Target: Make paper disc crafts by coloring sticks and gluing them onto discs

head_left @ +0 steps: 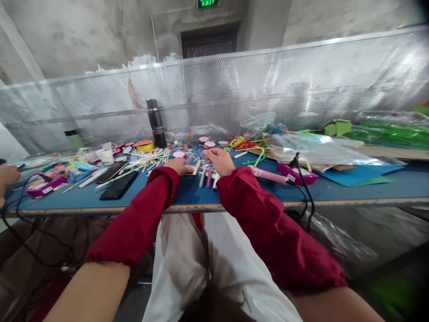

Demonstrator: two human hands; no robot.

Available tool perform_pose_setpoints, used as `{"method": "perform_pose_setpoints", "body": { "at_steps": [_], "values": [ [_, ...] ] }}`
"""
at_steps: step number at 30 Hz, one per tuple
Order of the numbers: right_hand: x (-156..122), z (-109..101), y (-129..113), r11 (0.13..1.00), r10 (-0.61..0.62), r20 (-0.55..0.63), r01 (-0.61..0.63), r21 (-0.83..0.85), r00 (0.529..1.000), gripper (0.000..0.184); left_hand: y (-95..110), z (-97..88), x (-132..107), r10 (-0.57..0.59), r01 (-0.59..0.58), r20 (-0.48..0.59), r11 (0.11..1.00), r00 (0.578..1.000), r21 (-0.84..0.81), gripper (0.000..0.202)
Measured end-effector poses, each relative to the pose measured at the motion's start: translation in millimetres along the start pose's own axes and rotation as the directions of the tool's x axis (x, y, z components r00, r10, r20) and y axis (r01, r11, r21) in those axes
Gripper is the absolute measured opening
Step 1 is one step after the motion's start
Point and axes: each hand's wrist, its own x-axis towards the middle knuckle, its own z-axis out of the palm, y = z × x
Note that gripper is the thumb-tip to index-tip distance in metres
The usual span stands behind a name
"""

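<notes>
Both my arms wear red sleeves and reach onto a blue work table. My left hand lies low on the table with fingers curled, pressing on something small that I cannot make out. My right hand is closed in a pinch on a thin wooden stick that slants down toward the left hand. A few pink and white pens lie just in front of the hands.
A black flask stands behind scattered sticks and red-rimmed discs. A black phone lies to the left, a pink glue gun with a black cable to the right, and plastic bags beyond. Another person's hand shows at the far left edge.
</notes>
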Motion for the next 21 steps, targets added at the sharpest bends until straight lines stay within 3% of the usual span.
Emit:
{"method": "perform_pose_setpoints", "body": {
  "at_steps": [3,7,9,14,21],
  "values": [
    [0,0,2,1.000,-0.013,-0.009,0.014,0.013,1.000,0.035,1,3.8,1,0.052,-0.054,-0.025,0.995,0.998,-0.086,0.049],
    [-1,-1,3,0.999,-0.013,-0.017,0.013,0.034,1.000,0.035,-2,8.7,6,0.126,-0.158,-0.132,0.947,0.983,-0.279,0.059],
    [-1,-1,3,0.999,-0.015,-0.023,0.016,0.029,1.000,0.036,-5,11.6,9,0.098,-0.150,-0.150,0.908,0.984,-0.392,0.055],
    [-2,-2,3,1.000,-0.017,-0.035,0.017,0.012,0.999,0.039,-10,16.3,13,-0.029,-0.049,-0.138,0.848,0.990,-0.527,0.022],
    [-4,-7,-4,0.999,-0.034,-0.088,0.030,-0.043,0.996,0.035,-10,-6.0,-11,-0.131,-0.044,-0.206,0.736,0.970,-0.675,0.023]
  ]
}}
